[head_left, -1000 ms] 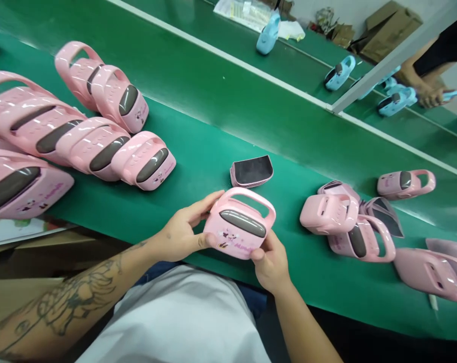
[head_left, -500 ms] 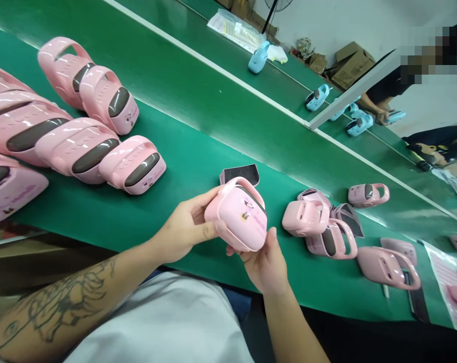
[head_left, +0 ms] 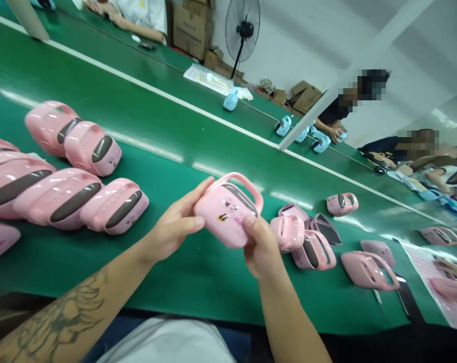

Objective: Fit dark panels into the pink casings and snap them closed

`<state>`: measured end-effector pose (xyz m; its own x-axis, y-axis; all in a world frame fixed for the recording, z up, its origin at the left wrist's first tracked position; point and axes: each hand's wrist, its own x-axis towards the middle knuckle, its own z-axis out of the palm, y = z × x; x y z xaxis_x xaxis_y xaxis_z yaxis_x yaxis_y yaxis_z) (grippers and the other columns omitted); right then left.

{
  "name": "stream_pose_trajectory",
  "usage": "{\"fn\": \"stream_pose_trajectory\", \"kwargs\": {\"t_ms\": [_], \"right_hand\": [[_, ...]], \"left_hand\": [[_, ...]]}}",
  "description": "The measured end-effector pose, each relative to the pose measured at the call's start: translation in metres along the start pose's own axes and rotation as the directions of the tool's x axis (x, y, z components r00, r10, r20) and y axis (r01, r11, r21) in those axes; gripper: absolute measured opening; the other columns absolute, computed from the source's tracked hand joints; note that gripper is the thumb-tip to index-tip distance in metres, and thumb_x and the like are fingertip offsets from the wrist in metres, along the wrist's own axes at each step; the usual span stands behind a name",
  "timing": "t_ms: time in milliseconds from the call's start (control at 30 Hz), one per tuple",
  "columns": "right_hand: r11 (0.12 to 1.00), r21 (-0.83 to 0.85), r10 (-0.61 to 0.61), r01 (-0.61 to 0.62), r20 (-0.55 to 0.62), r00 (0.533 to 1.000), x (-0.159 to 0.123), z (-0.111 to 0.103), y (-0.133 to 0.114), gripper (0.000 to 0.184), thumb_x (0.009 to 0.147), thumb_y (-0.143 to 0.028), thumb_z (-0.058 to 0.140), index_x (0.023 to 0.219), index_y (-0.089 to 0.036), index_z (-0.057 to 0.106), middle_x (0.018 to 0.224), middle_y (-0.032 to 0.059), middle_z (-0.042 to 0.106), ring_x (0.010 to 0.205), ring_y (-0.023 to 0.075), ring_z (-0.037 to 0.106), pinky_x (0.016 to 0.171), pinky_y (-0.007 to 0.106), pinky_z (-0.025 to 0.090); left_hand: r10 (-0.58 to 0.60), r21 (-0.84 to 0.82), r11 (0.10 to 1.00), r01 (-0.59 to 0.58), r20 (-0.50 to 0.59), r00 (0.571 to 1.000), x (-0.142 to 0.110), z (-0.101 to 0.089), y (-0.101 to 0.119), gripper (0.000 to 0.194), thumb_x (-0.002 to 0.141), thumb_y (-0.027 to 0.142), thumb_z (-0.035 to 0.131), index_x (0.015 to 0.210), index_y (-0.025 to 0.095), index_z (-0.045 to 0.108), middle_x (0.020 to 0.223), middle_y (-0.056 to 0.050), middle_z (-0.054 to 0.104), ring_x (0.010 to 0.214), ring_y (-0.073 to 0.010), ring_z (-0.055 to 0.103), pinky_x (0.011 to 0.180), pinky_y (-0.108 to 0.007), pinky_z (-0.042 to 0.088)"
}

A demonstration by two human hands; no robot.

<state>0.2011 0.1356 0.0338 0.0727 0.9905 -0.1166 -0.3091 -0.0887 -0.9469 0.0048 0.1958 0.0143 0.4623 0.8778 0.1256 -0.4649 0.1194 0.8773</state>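
Note:
Between my two hands, above the green bench (head_left: 175,282), is a pink plastic case with a loop handle (head_left: 228,214). Its printed face, with a small cartoon figure and lettering, is turned toward me, and a dark panel lies under the handle. My left hand (head_left: 175,227) grips its left side, thumb at the edge, fingers partly hidden behind. On the right, my right hand (head_left: 264,247) clasps the lower corner with the thumb pressed on the printed face. Just beyond that hand stand similar pink cases (head_left: 287,233).
Several pink cases (head_left: 117,206) are lined up on the left. Right of me are dark flat pieces (head_left: 326,229), a black flat object (head_left: 409,297) and a pink-striped sheet (head_left: 420,272). Across the bench, a co-worker (head_left: 332,113) handles blue cases (head_left: 321,142) beside a slanted post (head_left: 311,118).
The view has risen, showing more of the far side. The held case has turned its printed face more toward me, and my right thumb has moved from its lower edge onto that face.

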Motion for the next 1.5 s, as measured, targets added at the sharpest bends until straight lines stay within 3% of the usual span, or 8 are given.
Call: {"fn": "stream_pose_trajectory", "kwargs": {"t_ms": [100, 233, 467, 733, 967, 1133, 1333, 1500], "right_hand": [[0.936, -0.298, -0.278, 0.188, -0.294, 0.915, 0.066, -0.012, -0.016, 0.056, 0.089, -0.055, 0.081, 0.132, -0.019, 0.073, 0.132, 0.0093, 0.081, 0.120, 0.0298, 0.078, 0.099, 0.042, 0.067], [0.850, -0.527, -0.325, -0.017, -0.548, 0.771, 0.165, -0.030, -0.031, 0.061, 0.086, -0.036, 0.089, 0.139, -0.016, 0.066, 0.137, 0.0130, 0.076, 0.124, 0.0301, 0.074, 0.101, 0.046, 0.065], [0.726, -0.605, -0.250, -0.326, -0.674, 0.695, 0.226, -0.055, 0.003, 0.043, 0.106, -0.041, 0.074, 0.142, -0.020, 0.066, 0.145, 0.0117, 0.069, 0.125, 0.0287, 0.072, 0.105, 0.052, 0.064], [0.591, -0.764, -0.370, -0.259, -0.541, 0.755, 0.196, -0.061, -0.011, 0.046, 0.104, -0.041, 0.077, 0.142, -0.019, 0.066, 0.148, 0.0128, 0.068, 0.129, 0.0302, 0.070, 0.110, 0.054, 0.061], [0.471, -0.881, -0.473, 0.046, -0.209, 0.856, 0.063, -0.038, -0.008, 0.035, 0.102, -0.048, 0.066, 0.126, -0.025, 0.078, 0.124, 0.0083, 0.080, 0.106, 0.0245, 0.074, 0.105, 0.040, 0.057], [0.470, -0.869, -0.550, -0.156, -0.427, 0.718, -0.012, -0.092, -0.035, 0.043, 0.100, -0.056, 0.062, 0.122, -0.024, 0.078, 0.116, 0.0155, 0.077, 0.111, 0.0344, 0.068, 0.102, 0.049, 0.051], [0.564, -0.773, -0.344, -0.291, -0.540, 0.768, -0.014, -0.154, -0.050, 0.059, 0.082, -0.052, 0.081, 0.129, -0.017, 0.079, 0.075, 0.0006, 0.071, 0.078, 0.0273, 0.068, 0.082, 0.041, 0.052], [0.710, -0.684, -0.278, -0.169, -0.492, 0.825, 0.000, -0.132, -0.048, 0.078, 0.085, -0.051, 0.077, 0.151, -0.011, 0.063, 0.061, -0.0106, 0.052, 0.057, 0.0178, 0.056, 0.061, 0.033, 0.051]], "left_hand": [[0.223, 0.428, 0.893, -0.139, -0.155, 0.962, 0.026, -0.009, -0.008, 0.086, 0.091, 0.050, 0.077, 0.168, 0.028, 0.048, 0.169, -0.015, 0.053, 0.135, -0.0350, 0.063, 0.109, -0.051, 0.056], [0.448, 0.879, 0.443, -0.174, -0.049, 0.893, 0.033, -0.025, -0.029, 0.050, 0.098, 0.033, 0.064, 0.147, 0.020, 0.066, 0.152, -0.019, 0.066, 0.138, -0.0364, 0.063, 0.122, -0.060, 0.049], [0.235, 0.940, 0.258, -0.223, 0.163, 0.958, 0.023, -0.027, -0.045, 0.067, 0.093, 0.040, 0.070, 0.153, 0.013, 0.060, 0.161, -0.028, 0.058, 0.150, -0.0454, 0.058, 0.126, -0.065, 0.047], [0.018, 0.952, 0.256, -0.169, 0.170, 0.985, 0.033, -0.033, -0.057, 0.093, 0.083, 0.045, 0.085, 0.164, 0.015, 0.049, 0.172, -0.027, 0.048, 0.159, -0.0488, 0.048, 0.132, -0.067, 0.040], [0.065, 0.920, 0.354, -0.167, 0.154, 0.986, 0.040, -0.038, -0.063, 0.067, 0.100, 0.043, 0.062, 0.160, 0.016, 0.051, 0.162, -0.020, 0.058, 0.150, -0.0394, 0.058, 0.127, -0.061, 0.049], [0.097, 0.934, 0.301, -0.191, 0.169, 0.981, 0.042, -0.040, -0.059, 0.066, 0.098, 0.045, 0.063, 0.157, 0.016, 0.055, 0.162, -0.021, 0.058, 0.149, -0.0426, 0.058, 0.126, -0.063, 0.048], [0.411, 0.895, 0.147, -0.420, 0.331, 0.849, 0.035, -0.025, -0.062, 0.061, 0.092, 0.031, 0.077, 0.151, 0.024, 0.062, 0.161, -0.019, 0.060, 0.156, -0.0469, 0.051, 0.135, -0.073, 0.030], [0.373, 0.778, 0.389, -0.494, 0.357, 0.857, 0.019, 0.001, -0.069, 0.056, 0.098, 0.028, 0.075, 0.152, 0.028, 0.063, 0.156, -0.014, 0.066, 0.145, -0.0359, 0.065, 0.128, -0.056, 0.049]]}}
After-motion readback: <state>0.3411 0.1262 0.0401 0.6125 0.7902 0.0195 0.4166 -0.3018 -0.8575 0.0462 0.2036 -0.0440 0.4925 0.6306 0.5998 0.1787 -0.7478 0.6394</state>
